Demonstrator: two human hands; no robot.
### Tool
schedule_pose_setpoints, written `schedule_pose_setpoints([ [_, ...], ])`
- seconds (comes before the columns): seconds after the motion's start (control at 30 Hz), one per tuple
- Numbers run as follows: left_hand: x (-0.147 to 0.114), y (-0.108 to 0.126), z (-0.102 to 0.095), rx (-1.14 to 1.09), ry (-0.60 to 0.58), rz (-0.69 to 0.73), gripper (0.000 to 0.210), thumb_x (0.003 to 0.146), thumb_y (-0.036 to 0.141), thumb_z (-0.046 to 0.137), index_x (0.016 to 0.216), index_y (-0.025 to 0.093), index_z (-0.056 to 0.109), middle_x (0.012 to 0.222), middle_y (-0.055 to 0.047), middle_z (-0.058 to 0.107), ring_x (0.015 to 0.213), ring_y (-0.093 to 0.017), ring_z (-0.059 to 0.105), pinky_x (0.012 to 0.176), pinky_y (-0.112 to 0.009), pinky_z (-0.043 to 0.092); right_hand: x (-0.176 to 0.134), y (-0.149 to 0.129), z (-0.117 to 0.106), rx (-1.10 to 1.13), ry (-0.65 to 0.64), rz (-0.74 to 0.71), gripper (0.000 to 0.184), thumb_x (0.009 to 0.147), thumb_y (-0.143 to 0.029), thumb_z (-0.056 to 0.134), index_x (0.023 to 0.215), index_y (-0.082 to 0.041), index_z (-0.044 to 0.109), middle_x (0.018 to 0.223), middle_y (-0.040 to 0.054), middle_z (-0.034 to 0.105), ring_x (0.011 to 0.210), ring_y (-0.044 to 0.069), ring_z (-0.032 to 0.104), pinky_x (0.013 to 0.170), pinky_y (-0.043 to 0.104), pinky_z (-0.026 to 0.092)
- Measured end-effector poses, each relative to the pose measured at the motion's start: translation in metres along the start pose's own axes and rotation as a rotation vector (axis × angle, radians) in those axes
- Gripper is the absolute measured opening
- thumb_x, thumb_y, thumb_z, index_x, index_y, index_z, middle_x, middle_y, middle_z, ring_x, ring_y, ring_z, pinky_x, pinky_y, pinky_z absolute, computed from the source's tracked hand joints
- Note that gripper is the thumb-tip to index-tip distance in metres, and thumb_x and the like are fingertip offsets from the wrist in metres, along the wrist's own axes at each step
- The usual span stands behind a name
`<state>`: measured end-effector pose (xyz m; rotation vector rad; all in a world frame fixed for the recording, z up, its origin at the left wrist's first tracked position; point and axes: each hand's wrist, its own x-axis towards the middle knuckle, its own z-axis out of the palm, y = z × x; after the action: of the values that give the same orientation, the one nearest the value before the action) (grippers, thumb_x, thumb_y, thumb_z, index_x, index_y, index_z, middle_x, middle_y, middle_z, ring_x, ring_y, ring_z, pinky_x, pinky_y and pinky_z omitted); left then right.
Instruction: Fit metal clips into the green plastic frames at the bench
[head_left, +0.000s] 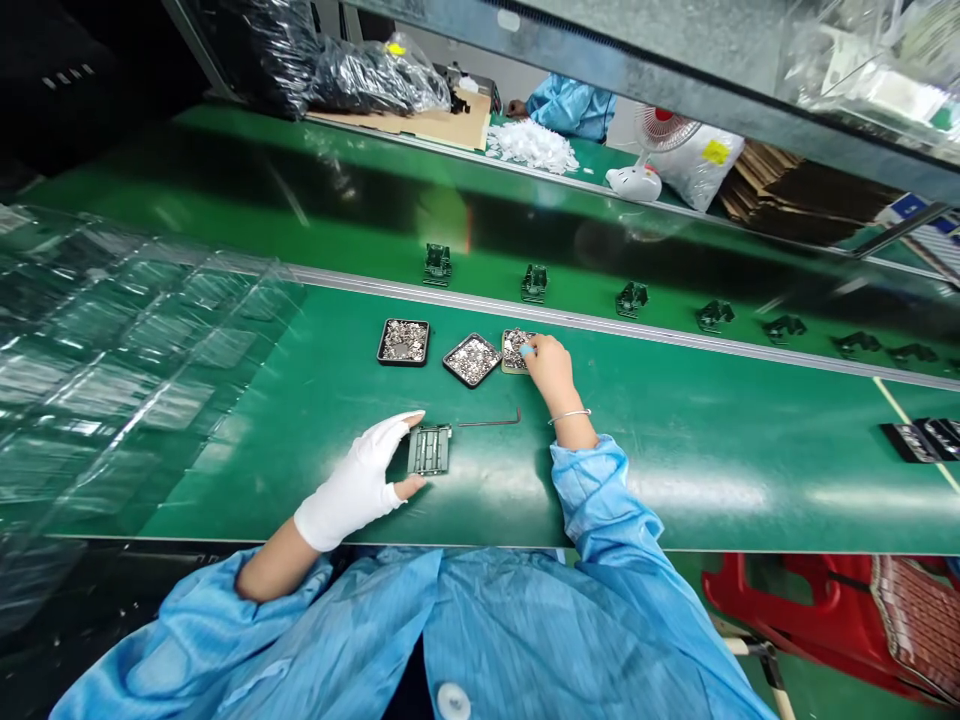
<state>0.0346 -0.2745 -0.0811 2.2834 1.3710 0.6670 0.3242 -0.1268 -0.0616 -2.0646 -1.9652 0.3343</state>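
My left hand (360,482), in a white glove with bare fingertips, holds a small green slotted board assembly (430,451) by its edges, thumb at the near side and a finger at the far side. The assembly is flat at table level. My right hand (548,368) is bare apart from a blue cover on one fingertip. Its fingers are bunched over a small tray of tiny metal parts (514,349); whatever they pinch is hidden. Two dark trays of similar parts, a tilted one (472,360) and a squarer one (403,342), stand to its left. An L-shaped hex key (490,422) lies between my hands.
Several green assemblies (534,283) sit in a row on the belt (480,225) beyond a metal rail (480,303). Stacked clear plastic trays (135,370) cover the left side. Black parts (930,440) lie at the right. An overhead shelf (637,60) crosses the top; another person's blue sleeve (574,105) shows behind.
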Motion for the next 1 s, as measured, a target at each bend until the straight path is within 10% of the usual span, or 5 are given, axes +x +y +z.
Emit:
schedule_pose_setpoints([
  [0.57,0.025,0.008,-0.020,-0.085,0.065,-0.043,0.052,0.088,0.053,0.048,0.127,0.020,0.051,0.129,-0.011,0.059,0.120,-0.028,0.056,0.105,-0.042,0.045,-0.007,0.004,0.009,0.029,0.042,0.010,0.021,0.083,-0.016,0.044,0.089,-0.018,0.065,0.098,0.0117,0.066,0.094,0.025,0.061,0.084,0.035,0.042],
  [0.77,0.028,0.010,-0.026,-0.073,0.111,-0.095,0.043,0.089,0.048,0.048,0.121,0.021,0.055,0.125,-0.009,0.062,0.118,-0.026,0.058,0.103,-0.041,0.046,-0.015,0.013,0.002,0.345,0.119,0.040,0.018,0.086,-0.020,0.041,0.090,-0.018,0.059,0.080,0.0033,0.066,0.072,0.016,0.059,0.069,0.026,0.044],
  [1.0,0.046,0.029,-0.035,-0.084,0.259,-0.096,0.034,0.091,0.043,0.044,0.081,0.019,0.065,0.086,-0.005,0.069,0.084,-0.020,0.064,0.080,-0.034,0.052,-0.066,-0.038,0.001,0.445,0.224,-0.637,0.018,0.091,-0.021,0.042,0.092,-0.020,0.060,0.096,0.0076,0.068,0.096,0.018,0.062,0.087,0.033,0.047],
])
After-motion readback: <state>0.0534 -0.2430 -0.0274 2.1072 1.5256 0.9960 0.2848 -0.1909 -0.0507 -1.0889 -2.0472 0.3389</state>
